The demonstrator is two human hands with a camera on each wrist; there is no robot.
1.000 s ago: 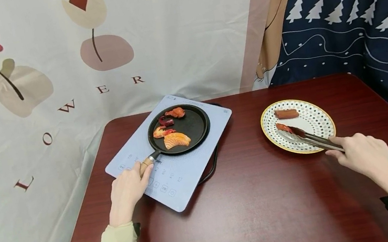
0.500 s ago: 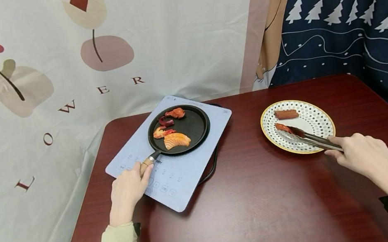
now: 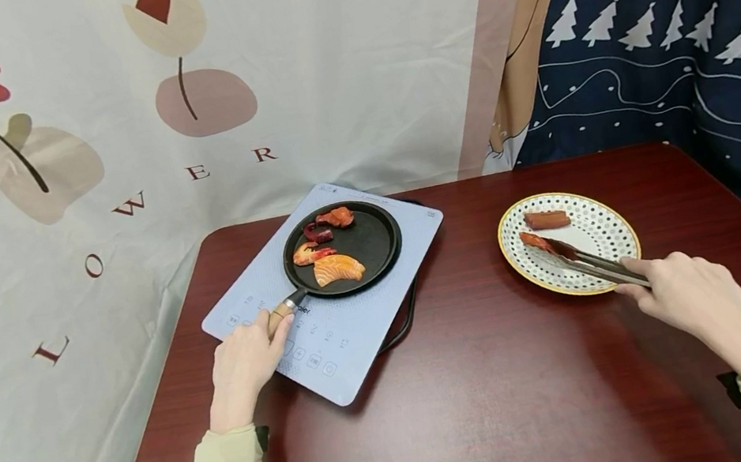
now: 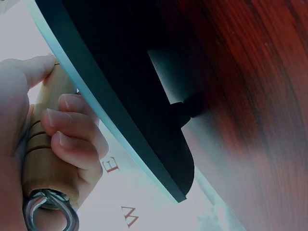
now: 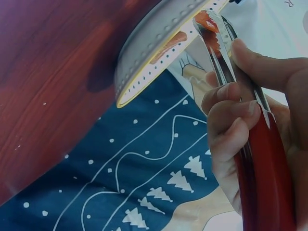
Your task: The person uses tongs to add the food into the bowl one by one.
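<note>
My left hand [image 3: 243,366] grips the wooden handle [image 4: 53,96] of a black frying pan [image 3: 375,238], its fingers curled round it. In the pan lie an orange salmon slice [image 3: 339,268], a shrimp [image 3: 311,253], a dark red curled piece [image 3: 318,232] and a drumstick-like piece [image 3: 337,216]. My right hand [image 3: 693,298] holds red-handled metal tongs [image 3: 598,265]. Their tips pinch a reddish-orange food piece [image 5: 207,21], close over the left part of a dotted plate [image 3: 618,230]. A brown sausage-like piece [image 3: 547,220] lies farther back on that plate.
The pan sits on a pale blue induction cooktop [image 3: 350,338], set at an angle on the dark red table [image 3: 493,380]. A black cord [image 3: 408,325] shows beside the cooktop's right edge. Printed cloth [image 3: 356,89] hangs behind the table.
My right hand and the tongs have shifted slightly left, carrying the reddish-orange piece a little way across the plate. My left hand and the pan stay put.
</note>
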